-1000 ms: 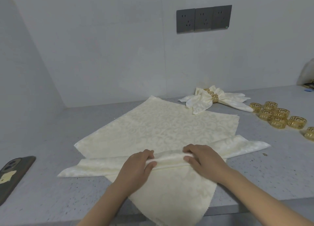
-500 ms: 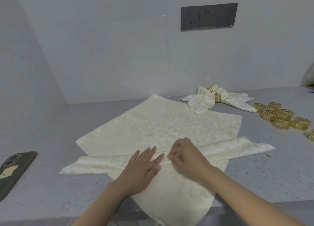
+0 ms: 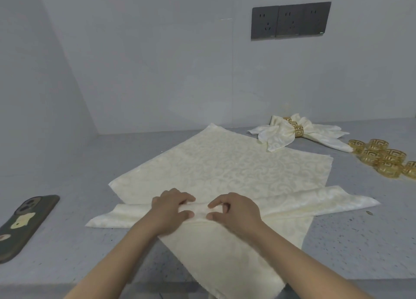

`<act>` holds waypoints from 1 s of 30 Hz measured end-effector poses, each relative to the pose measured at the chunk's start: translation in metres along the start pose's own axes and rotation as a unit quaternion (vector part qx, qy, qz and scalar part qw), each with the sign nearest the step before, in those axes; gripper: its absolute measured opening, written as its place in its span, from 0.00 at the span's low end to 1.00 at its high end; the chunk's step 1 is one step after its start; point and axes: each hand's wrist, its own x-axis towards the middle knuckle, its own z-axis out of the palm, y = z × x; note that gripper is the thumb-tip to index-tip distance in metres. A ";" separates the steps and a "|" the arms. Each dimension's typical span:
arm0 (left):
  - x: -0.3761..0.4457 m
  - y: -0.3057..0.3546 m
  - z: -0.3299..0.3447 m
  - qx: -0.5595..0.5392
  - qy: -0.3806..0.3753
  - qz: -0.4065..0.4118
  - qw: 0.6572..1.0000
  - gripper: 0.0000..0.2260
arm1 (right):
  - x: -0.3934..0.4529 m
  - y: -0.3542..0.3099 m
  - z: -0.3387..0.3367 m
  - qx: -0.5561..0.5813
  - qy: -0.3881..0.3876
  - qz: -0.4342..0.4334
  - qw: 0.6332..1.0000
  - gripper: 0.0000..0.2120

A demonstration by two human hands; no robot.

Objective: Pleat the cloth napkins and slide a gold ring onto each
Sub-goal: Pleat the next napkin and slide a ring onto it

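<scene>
A cream patterned napkin [image 3: 225,166] lies spread as a diamond on the grey counter, its near corner hanging over the front edge. A folded pleat band [image 3: 315,201] runs across its middle from left to right. My left hand [image 3: 171,208] and my right hand [image 3: 234,211] sit side by side at the band's middle, each pinching the fold between thumb and fingers. Two finished napkins [image 3: 281,133] with gold rings on them lie at the back right. Several loose gold rings [image 3: 382,156] are grouped at the right edge.
A phone in a dark case [image 3: 24,226] lies at the left on the counter [image 3: 67,163]. Grey walls close off the back and left, with a row of sockets [image 3: 290,19] on the back wall. The counter's front edge runs just below my forearms.
My hands moved together to the band's middle. A second ago they gripped the fold apart from each other; half a second ago the left hand lay flat; now both pinch the fold again.
</scene>
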 end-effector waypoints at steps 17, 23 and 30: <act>0.002 0.032 -0.025 -0.051 -0.029 -0.029 0.998 0.10 | 0.003 -0.005 0.001 -0.060 -0.026 -0.001 0.998 0.17; -0.004 0.043 -0.044 -0.160 -0.166 -0.094 0.969 0.11 | 0.001 0.005 -0.001 0.031 -0.052 0.000 0.998 0.14; 0.005 0.058 -0.041 -0.282 -0.244 -0.127 0.919 0.08 | -0.003 0.008 -0.022 0.086 -0.075 -0.006 0.993 0.25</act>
